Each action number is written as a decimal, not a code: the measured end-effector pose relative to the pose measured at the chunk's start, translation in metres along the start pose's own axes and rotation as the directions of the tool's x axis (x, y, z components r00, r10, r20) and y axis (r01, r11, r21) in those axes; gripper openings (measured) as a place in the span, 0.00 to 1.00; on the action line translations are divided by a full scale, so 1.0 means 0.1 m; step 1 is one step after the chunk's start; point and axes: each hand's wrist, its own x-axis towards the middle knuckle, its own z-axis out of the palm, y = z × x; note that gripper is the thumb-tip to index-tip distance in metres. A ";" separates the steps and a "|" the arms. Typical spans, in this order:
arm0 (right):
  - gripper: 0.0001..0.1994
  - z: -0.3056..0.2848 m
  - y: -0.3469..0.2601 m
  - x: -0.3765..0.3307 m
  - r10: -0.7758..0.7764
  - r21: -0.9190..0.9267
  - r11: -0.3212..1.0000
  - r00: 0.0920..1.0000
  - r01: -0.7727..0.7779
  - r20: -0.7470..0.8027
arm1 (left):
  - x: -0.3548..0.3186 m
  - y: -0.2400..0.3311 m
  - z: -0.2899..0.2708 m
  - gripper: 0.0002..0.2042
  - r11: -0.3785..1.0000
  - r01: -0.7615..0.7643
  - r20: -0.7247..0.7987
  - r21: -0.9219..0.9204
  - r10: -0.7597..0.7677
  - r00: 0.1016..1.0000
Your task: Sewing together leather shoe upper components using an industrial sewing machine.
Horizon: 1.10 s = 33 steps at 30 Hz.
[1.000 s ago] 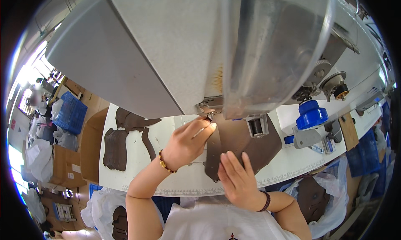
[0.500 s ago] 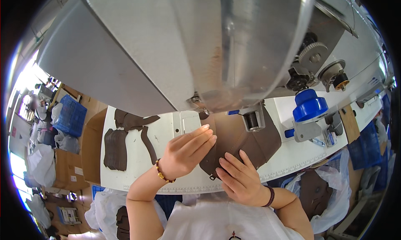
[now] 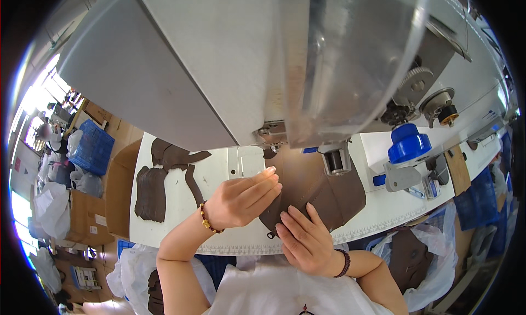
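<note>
A dark brown leather-like piece (image 3: 342, 197) with a seam across it lies on the white sewing machine table, its far edge running under the machine head. My left hand (image 3: 241, 201) is closed at the piece's left edge, fingertips together beside the presser foot area (image 3: 271, 145); its thumb is hidden. My right hand (image 3: 308, 241) lies flat on the near part of the piece, fingers stretched out. A small dark metal-looking end (image 3: 270, 235) sticks out at the piece's near left corner. The needle cannot be made out.
The grey sewing machine head (image 3: 208, 46) with a clear shield fills the upper view. A stack of brown cut pieces (image 3: 150, 194) and curved strips (image 3: 193, 186) lie at left. A blue knob (image 3: 409, 144) hangs at right. Plastic-lined bins (image 3: 444, 249) with brown pieces flank the table.
The view has shifted slightly. Both hands have moved a little left and nearer to me, along with the brown piece. My left fingers look more bent.
</note>
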 end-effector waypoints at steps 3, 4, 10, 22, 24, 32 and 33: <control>0.11 0.00 0.00 0.01 0.011 0.015 1.000 1.000 -0.011 -0.004 | -0.02 -0.01 0.02 0.08 1.000 -0.004 -0.007 0.003 0.004 1.000; 0.11 0.00 0.01 0.02 0.007 0.018 1.000 1.000 -0.007 -0.029 | -0.02 -0.02 0.03 0.09 1.000 0.009 -0.031 -0.002 -0.009 0.999; 0.14 -0.03 0.12 0.08 0.022 0.067 0.998 1.000 -0.023 0.010 | 0.02 -0.12 0.06 0.09 1.000 0.007 -0.049 -0.006 -0.008 0.999; 0.20 -0.03 0.40 0.28 0.007 0.113 0.994 1.000 -0.009 0.020 | 0.10 -0.26 0.07 0.16 0.984 0.159 0.023 -0.085 -0.158 0.987; 0.21 -0.05 0.45 0.31 -0.007 0.143 0.990 0.998 -0.003 0.068 | 0.10 -0.25 0.05 0.18 0.982 0.168 0.049 -0.083 -0.164 0.985; 0.23 -0.28 0.46 0.45 0.100 0.134 0.985 0.992 -0.111 0.082 | -0.23 0.10 0.16 0.21 0.676 0.618 -0.048 -0.401 -0.690 0.723; 0.24 -0.32 0.47 0.47 0.111 0.041 0.992 0.981 -0.119 0.160 | -0.26 0.20 0.22 0.25 0.557 0.549 -0.017 -0.624 -0.711 0.703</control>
